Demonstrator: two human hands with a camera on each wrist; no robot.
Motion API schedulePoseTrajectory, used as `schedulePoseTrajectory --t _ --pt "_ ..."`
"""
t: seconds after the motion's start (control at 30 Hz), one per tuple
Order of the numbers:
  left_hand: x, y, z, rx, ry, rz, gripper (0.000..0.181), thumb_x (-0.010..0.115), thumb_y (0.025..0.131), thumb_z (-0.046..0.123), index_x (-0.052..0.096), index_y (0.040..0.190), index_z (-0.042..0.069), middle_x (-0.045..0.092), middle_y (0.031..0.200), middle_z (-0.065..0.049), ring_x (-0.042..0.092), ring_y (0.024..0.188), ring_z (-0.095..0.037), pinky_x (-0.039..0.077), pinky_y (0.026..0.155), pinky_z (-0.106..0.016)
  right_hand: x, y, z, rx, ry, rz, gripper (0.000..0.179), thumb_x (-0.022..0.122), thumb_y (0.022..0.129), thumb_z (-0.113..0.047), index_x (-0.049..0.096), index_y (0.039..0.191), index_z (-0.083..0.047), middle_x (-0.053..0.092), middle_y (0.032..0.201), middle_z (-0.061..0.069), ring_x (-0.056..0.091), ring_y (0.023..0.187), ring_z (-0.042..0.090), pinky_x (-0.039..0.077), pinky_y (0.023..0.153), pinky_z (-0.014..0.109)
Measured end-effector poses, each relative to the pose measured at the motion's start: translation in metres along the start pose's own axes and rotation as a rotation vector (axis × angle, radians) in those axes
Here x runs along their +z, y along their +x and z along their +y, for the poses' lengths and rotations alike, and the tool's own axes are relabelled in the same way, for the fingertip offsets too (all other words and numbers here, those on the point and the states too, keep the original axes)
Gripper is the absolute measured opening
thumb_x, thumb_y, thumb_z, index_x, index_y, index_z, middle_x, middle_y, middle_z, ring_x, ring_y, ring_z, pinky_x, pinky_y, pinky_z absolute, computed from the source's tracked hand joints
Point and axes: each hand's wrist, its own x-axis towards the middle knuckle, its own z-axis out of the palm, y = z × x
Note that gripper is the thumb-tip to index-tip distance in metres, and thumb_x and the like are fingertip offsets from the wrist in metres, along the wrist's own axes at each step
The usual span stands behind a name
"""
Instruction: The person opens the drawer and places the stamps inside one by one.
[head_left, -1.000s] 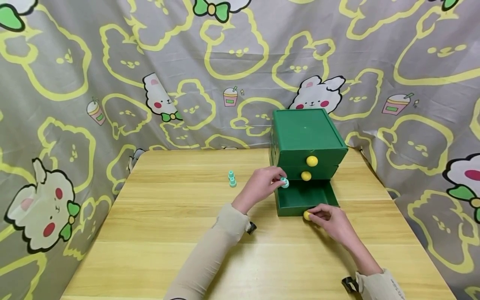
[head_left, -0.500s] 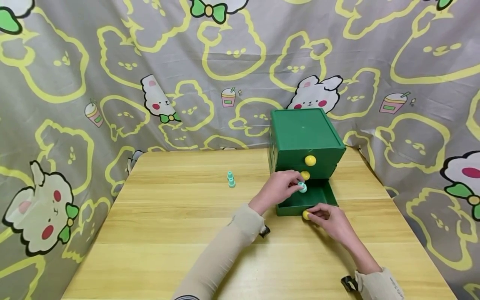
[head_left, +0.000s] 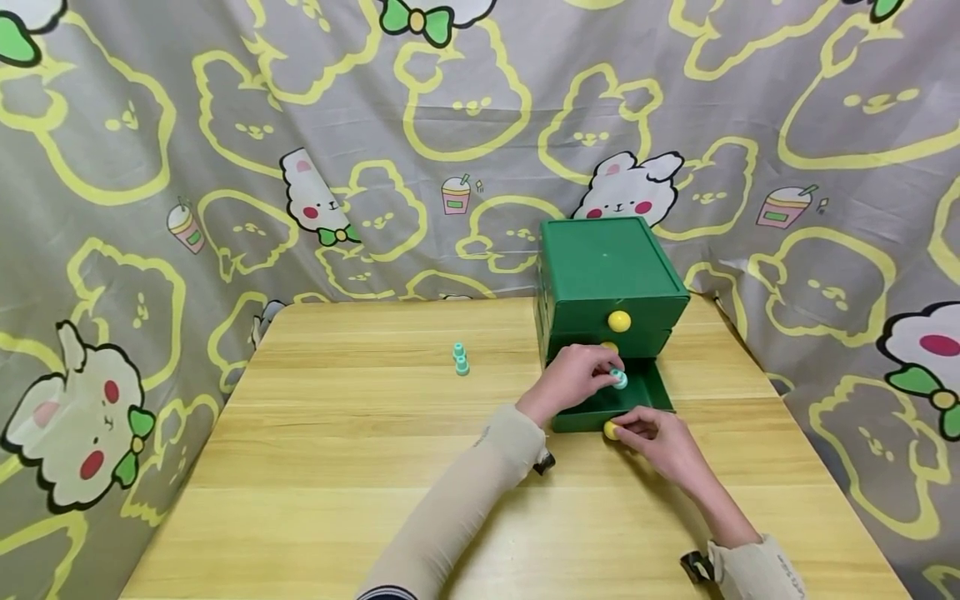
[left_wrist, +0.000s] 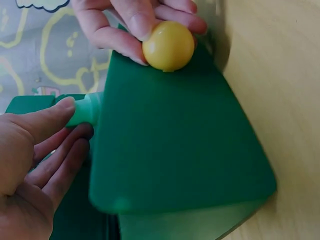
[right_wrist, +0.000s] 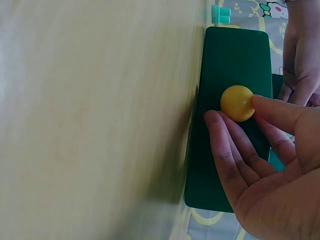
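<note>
A green drawer cabinet (head_left: 615, 258) with yellow ball knobs stands at the table's back right, its bottom drawer (head_left: 581, 422) pulled out. Over that drawer my left hand (head_left: 573, 377) pinches a small mint-green stepped peg (head_left: 618, 379) between thumb and fingers. In the left wrist view the same peg (left_wrist: 86, 110) sits behind the drawer's front panel (left_wrist: 175, 145). My right hand (head_left: 663, 442) holds the drawer's yellow knob (head_left: 611, 430) with thumb and fingertips. The right wrist view shows that knob (right_wrist: 237, 103) against the thumb, the other fingers lying along the front panel.
Two more mint-green pegs (head_left: 461, 365) stand close together on the wooden table (head_left: 337, 450), left of the cabinet. The upper drawers are closed, with a yellow knob (head_left: 618, 321) on the top one. A patterned grey curtain (head_left: 360, 108) hangs behind the table.
My left hand has moved right with the peg, from the drawer's left side to above its middle. The right hand stays on the knob, and the drawer has not moved.
</note>
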Motion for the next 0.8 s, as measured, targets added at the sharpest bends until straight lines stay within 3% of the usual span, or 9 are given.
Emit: schedulePoseTrajectory --t 0.3,0.8 --pt "0.010 0.007 0.001 -0.014 0.028 -0.015 0.013 0.074 0.097 0.024 0.076 0.109 0.019 0.076 0.103 0.007 0.070 0.090 0.002 0.049 0.080 -0.006 0.000 0.001 0.002 0.006 0.007 -0.004 0.011 0.076 0.096 -0.017 0.079 0.104 -0.012 0.078 0.098 0.005 0.073 0.082 0.009 0.057 0.071 0.020" --pt "0.020 0.004 -0.002 -0.013 0.087 -0.055 0.012 0.076 0.096 0.025 0.078 0.107 0.021 0.078 0.103 0.009 0.072 0.091 0.002 0.050 0.079 -0.006 0.000 0.000 0.001 0.011 0.017 -0.002 0.014 0.077 0.095 -0.018 0.079 0.106 -0.009 0.078 0.098 0.006 0.074 0.082 0.012 0.057 0.069 0.020"
